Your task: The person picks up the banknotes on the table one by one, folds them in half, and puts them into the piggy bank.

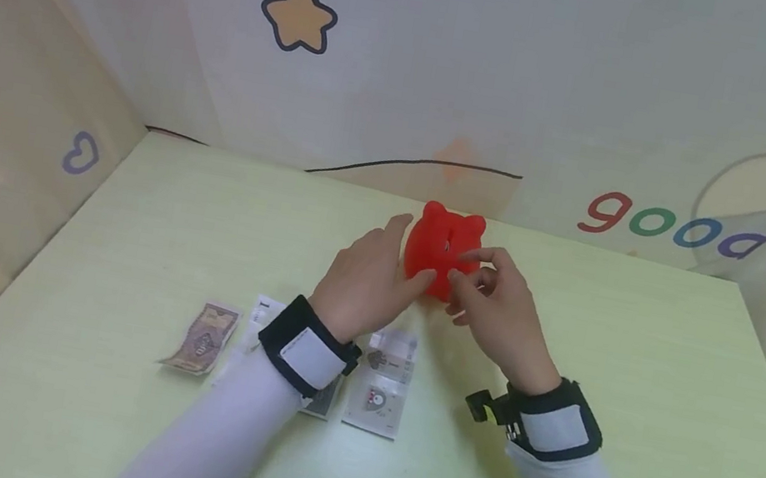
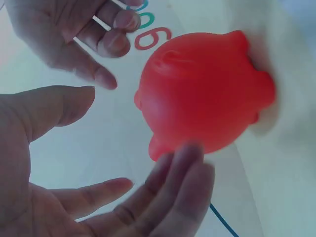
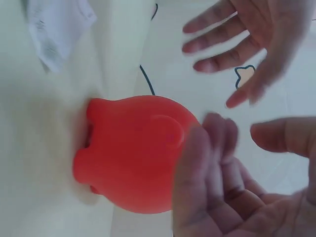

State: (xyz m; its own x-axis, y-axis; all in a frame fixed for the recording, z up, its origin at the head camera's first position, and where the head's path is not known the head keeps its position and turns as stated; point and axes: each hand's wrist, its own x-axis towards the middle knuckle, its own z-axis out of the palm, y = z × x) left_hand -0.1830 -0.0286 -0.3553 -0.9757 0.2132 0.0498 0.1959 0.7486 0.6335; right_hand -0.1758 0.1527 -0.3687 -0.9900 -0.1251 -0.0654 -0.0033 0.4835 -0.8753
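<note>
A red piggy bank [image 1: 429, 238] stands upright on the table with its slot facing up. A small pale spot shows in the slot. My left hand [image 1: 367, 280] is at its left side, fingers spread and nothing in them. On the other side, my right hand [image 1: 503, 314] hovers with thumb and index finger apart and the other fingers bent; the right wrist view shows nothing held. Whether either hand touches the bank is hard to tell. Both wrist views show the piggy bank's [image 2: 197, 94] [image 3: 143, 153] smooth round side.
On the near left part of the table [image 1: 641, 333] lie a brownish banknote [image 1: 204, 338], a grey banknote [image 1: 378, 395] and others partly hidden under my left forearm. A printed cloth wall [image 1: 419, 67] with a star and the word "good" rises behind the table.
</note>
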